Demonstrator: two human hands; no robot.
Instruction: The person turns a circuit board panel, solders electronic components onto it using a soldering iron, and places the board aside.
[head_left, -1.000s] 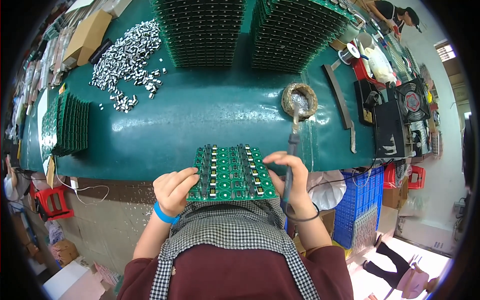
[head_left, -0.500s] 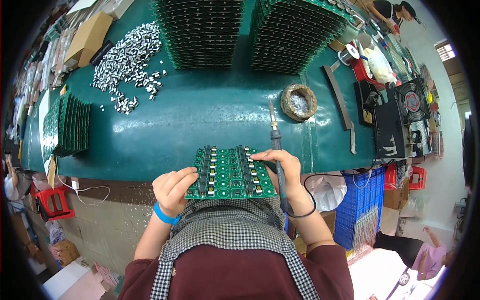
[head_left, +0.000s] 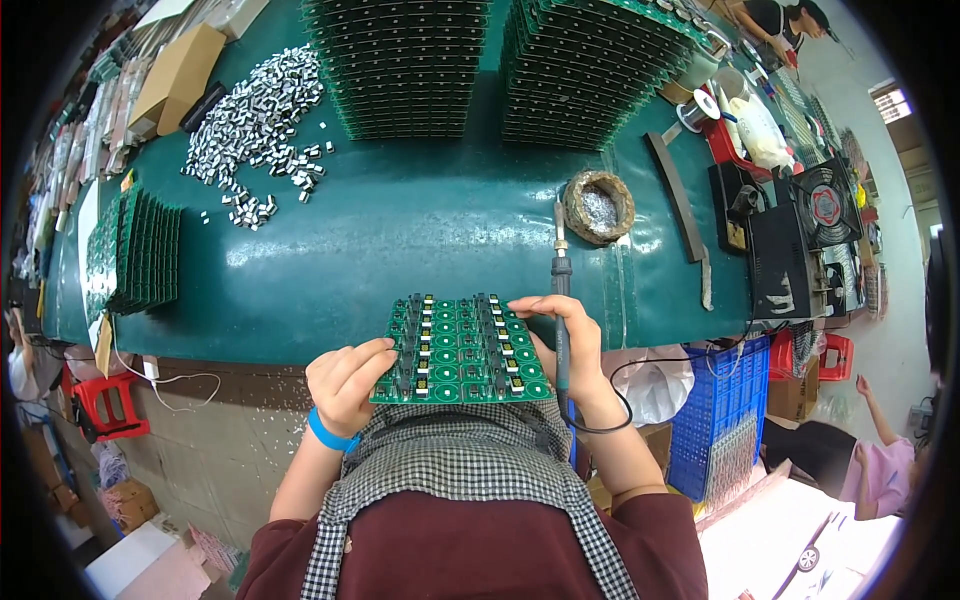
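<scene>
A green circuit board (head_left: pixel 462 350) populated with rows of small parts is held level at the table's front edge. My left hand (head_left: pixel 348 380) is closed on its left side, fingers on top. In my right hand (head_left: pixel 575 340) is a soldering iron (head_left: pixel 561 268), gripped so that it points away from me. Its tip lies beside a round, crusted pot (head_left: pixel 597 206) with silvery material inside; I cannot tell whether they touch. The right index fingertip rests near the board's upper right corner. The iron's black cable loops around my right wrist.
Tall stacks of circuit boards (head_left: pixel 400 75) stand at the back, and a smaller stack (head_left: pixel 140 250) at the left. Many small metal-cased parts (head_left: pixel 265 120) lie heaped at the back left. A flat metal bar (head_left: pixel 675 190) and a black fan unit (head_left: pixel 800 240) are at the right.
The soldering iron has swung slightly right, bringing its tip next to the pot. My right index finger has slid from the board's top toward its edge. The left hand is nearly still.
</scene>
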